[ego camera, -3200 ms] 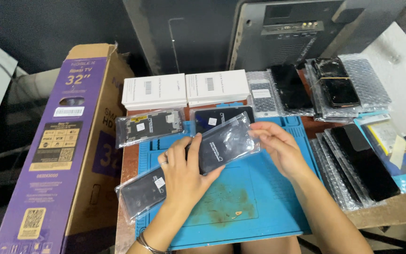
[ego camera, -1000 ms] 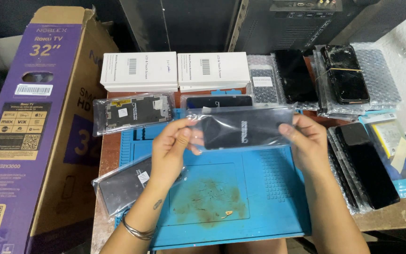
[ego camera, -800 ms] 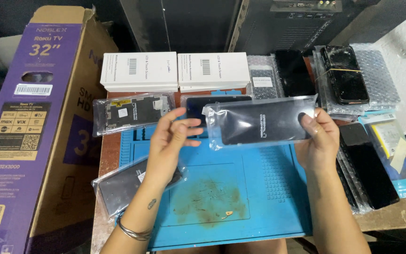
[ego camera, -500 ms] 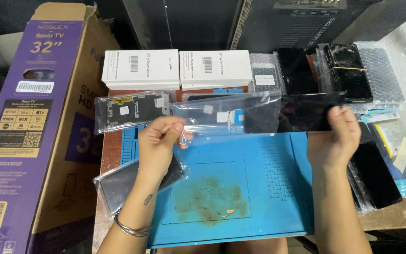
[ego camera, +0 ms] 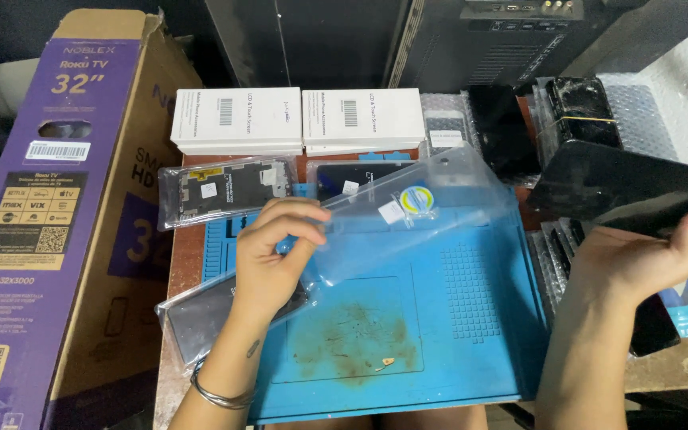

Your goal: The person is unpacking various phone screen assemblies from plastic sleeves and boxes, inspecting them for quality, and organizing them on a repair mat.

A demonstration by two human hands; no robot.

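Both hands are up over the blue work mat: my left hand, in the middle left of the frame, pinches one end of a clear plastic sleeve between thumb and curled fingers, and my right hand, at the right edge, holds a dark phone screen panel from beneath, fingers half open, thumb up against its lower edge. Half a second ago the dark panel still lay partly inside the sleeve and my hands were closer together; now it is fully out, carried to the right, and the sleeve hangs empty and see-through, slanting from my left hand toward the upper middle (a round blue and yellow sticker and a small white label sit on it).

Under my left wrist another bagged dark panel lies on the mat's lower left corner. Above it, left of centre, a bagged grey metal frame part rests across the mat's top edge, and a further dark panel shows behind the sleeve. Two flat white boxes with barcode labels sit side by side at the upper middle. Bubble-wrapped dark screens pile up at the upper right, partly hidden by the panel I hold. A tall purple and brown cardboard box stands along the left side, printed with white lettering, small coloured logos and a square code near the lower left
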